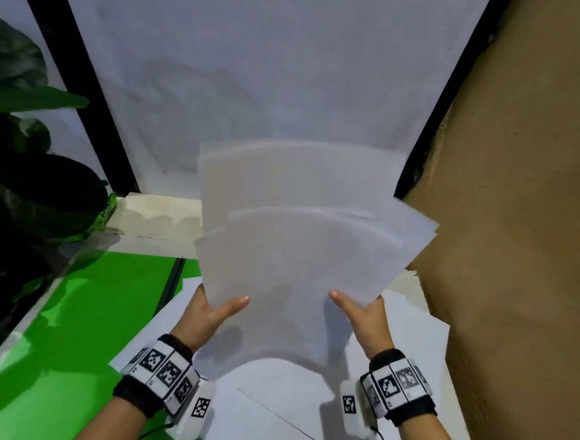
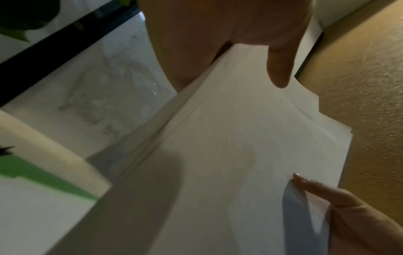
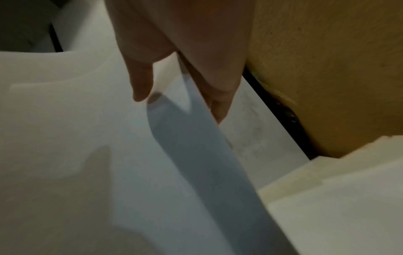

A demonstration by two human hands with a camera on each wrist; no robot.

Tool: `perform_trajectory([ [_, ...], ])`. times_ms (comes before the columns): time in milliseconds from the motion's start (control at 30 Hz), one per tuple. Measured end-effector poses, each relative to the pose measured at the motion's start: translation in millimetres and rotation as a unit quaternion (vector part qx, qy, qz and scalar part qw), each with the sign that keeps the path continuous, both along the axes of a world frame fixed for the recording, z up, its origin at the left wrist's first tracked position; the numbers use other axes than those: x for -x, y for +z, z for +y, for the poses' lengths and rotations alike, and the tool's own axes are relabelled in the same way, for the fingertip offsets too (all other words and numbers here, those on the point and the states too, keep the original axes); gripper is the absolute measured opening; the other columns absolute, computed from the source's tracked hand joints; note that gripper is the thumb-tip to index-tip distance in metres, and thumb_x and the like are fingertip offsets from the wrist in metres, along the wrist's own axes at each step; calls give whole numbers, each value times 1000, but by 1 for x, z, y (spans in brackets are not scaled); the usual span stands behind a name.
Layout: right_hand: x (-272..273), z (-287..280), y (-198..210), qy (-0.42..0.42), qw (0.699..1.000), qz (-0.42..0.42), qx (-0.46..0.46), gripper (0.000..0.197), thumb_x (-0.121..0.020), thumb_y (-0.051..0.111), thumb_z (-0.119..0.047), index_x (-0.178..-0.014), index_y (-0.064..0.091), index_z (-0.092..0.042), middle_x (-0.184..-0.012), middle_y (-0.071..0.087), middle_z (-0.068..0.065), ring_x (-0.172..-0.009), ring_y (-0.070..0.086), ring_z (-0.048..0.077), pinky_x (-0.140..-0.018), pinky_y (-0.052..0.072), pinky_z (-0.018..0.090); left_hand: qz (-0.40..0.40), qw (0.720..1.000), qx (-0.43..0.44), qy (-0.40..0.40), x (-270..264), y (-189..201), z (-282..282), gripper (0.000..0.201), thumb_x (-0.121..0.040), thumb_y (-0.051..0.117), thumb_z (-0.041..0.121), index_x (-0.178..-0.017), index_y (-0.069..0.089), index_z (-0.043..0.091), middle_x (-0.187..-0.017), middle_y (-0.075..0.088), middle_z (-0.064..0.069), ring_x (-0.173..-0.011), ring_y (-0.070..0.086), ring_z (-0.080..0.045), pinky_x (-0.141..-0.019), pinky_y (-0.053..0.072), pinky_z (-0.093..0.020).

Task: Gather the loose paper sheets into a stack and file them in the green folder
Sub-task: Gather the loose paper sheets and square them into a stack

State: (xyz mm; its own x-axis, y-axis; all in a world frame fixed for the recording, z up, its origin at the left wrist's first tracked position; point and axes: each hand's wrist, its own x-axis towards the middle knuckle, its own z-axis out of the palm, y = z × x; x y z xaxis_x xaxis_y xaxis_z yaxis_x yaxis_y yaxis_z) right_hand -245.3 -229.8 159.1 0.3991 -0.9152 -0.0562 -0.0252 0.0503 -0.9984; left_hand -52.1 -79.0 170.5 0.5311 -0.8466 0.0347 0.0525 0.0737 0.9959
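A fanned bundle of white paper sheets (image 1: 297, 241) is lifted off the desk, its edges uneven and its lower edge sagging. My left hand (image 1: 212, 309) pinches the bundle's left side, thumb on top and fingers hidden behind. On the other side my right hand (image 1: 361, 309) pinches it the same way. The left wrist view shows the paper sheets (image 2: 229, 138) under the left thumb (image 2: 280, 72), with the right hand (image 2: 348, 210) at the lower right. The right wrist view shows the sheets (image 3: 87, 138) pinched by the right hand (image 3: 174, 96). The open green folder (image 1: 78, 328) lies flat at the left.
More white sheets (image 1: 268, 414) lie on the desk below the bundle and partly over the folder. Dark plant leaves (image 1: 20, 173) crowd the left edge. A tan wall (image 1: 527, 236) stands close on the right. A white panel (image 1: 257, 80) with a black frame rises behind the desk.
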Motion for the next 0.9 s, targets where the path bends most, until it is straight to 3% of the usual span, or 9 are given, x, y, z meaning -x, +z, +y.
perform_trajectory([
  [167,-1,14,-24,13,999,15,-44,19,-81,65,-3,-90,59,-19,-84,64,-6,-83,62,18,-60,51,6,17,997,-68,13,17,-37,0,66,-28,81,53,-85,60,27,-72,74,18,-83,66,-10,-70,52,-14],
  [267,-4,15,-14,-18,999,-26,-43,18,-80,66,-3,-87,59,-18,-83,64,-4,-78,63,11,-60,51,7,20,996,-55,65,20,-31,-1,77,-19,79,56,-86,60,25,-72,69,21,-76,64,4,-75,52,-14],
  [333,-2,11,-4,-20,997,-66,-27,24,-76,69,-1,-96,62,-12,-85,68,-4,-75,67,5,-67,54,11,-2,996,-11,86,17,-16,0,65,-35,74,46,-94,58,22,-75,70,21,-75,63,11,-82,49,-15],
  [400,1,6,2,-28,995,-92,-5,35,-69,75,-3,-99,60,-12,-86,69,-5,-73,68,-2,-68,53,10,-26,996,31,85,10,-2,2,60,-43,73,41,-96,58,18,-76,72,26,-78,64,13,-77,47,-5],
  [500,8,-2,-6,-50,995,-89,-21,50,-58,80,-16,-103,59,-9,-86,70,-2,-75,68,2,-65,52,9,-27,997,31,71,5,-5,7,75,-33,79,62,-91,58,20,-78,72,26,-77,66,7,-71,49,-5],
  [600,8,2,-21,6,1000,-12,-28,20,-74,70,-1,-89,64,-12,-77,71,-7,-69,67,3,-66,54,17,15,999,-29,36,10,-27,9,82,-22,80,65,-89,57,23,-73,73,25,-72,66,8,-66,51,-8],
  [733,0,11,-17,32,999,4,-10,13,-82,62,-1,-82,63,-14,-72,68,-8,-66,63,5,-55,50,10,24,998,-39,53,16,-28,3,78,-18,80,64,-81,60,22,-67,74,14,-69,67,1,-64,54,-16],
  [833,-2,9,-4,25,999,-41,6,11,-83,61,-2,-84,63,-13,-77,68,-5,-67,66,4,-57,51,12,12,998,12,63,8,-10,2,52,-35,77,47,-78,60,25,-63,71,25,-64,66,9,-57,49,-6],
  [900,-4,11,-5,39,998,-54,2,16,-82,63,-2,-95,63,-11,-80,70,-8,-73,68,1,-61,52,14,0,999,25,43,6,-4,2,47,-42,75,44,-83,61,25,-68,72,26,-69,67,7,-60,49,-6],
])
